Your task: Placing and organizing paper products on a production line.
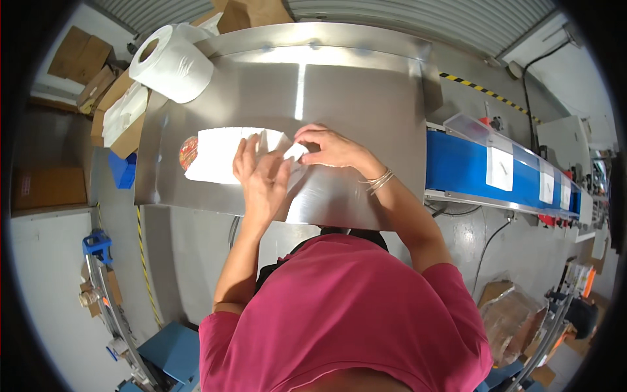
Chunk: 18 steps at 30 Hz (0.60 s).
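On the steel table lies a long piece of white sheet material (220,154), perhaps paper. A round red patterned item (189,153) sticks out from under its left end. My left hand (261,174) rests on the sheet's right part with its fingers spread. Beyond it, my right hand (328,147) curls thumb and fingers around a small white folded piece (296,152) at the right end. Whether that piece belongs to the sheet, I cannot tell. Bracelets circle my right wrist, and the fingertips of that hand are partly hidden.
A large white roll (173,64) stands at the table's far left corner. An open carton (121,114) with white material sits beyond the left edge. To the right runs a blue conveyor belt (457,160) carrying flat white packets (499,168) under a clear guard. The steel table (366,85) has a raised far rim.
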Available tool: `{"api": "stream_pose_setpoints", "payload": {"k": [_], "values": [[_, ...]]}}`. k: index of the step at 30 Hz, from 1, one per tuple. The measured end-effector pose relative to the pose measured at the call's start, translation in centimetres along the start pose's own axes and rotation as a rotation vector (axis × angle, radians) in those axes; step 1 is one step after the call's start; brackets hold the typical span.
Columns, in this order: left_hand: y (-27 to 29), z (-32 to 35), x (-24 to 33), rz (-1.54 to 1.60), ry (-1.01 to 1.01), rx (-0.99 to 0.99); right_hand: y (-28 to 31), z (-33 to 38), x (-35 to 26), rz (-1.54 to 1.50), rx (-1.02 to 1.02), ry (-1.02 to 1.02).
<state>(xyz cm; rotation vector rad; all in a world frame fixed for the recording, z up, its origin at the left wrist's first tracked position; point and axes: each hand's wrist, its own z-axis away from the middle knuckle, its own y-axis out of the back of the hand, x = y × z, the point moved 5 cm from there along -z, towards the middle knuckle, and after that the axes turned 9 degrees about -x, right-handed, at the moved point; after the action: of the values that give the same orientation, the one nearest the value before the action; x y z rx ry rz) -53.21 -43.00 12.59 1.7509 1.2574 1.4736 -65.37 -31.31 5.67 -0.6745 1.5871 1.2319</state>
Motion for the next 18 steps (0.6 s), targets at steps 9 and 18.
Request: {"api": "stream_pose_setpoints", "payload": {"k": [9, 18], "values": [[0.4, 0.6, -2.6, -0.076, 0.086, 0.092, 5.4, 16.2, 5.6, -0.088, 0.705, -0.420], [0.1, 0.4, -1.8, -0.002, 0.045, 0.123, 12.3, 25.6, 5.5, 1.024, 1.034, -0.671]]}}
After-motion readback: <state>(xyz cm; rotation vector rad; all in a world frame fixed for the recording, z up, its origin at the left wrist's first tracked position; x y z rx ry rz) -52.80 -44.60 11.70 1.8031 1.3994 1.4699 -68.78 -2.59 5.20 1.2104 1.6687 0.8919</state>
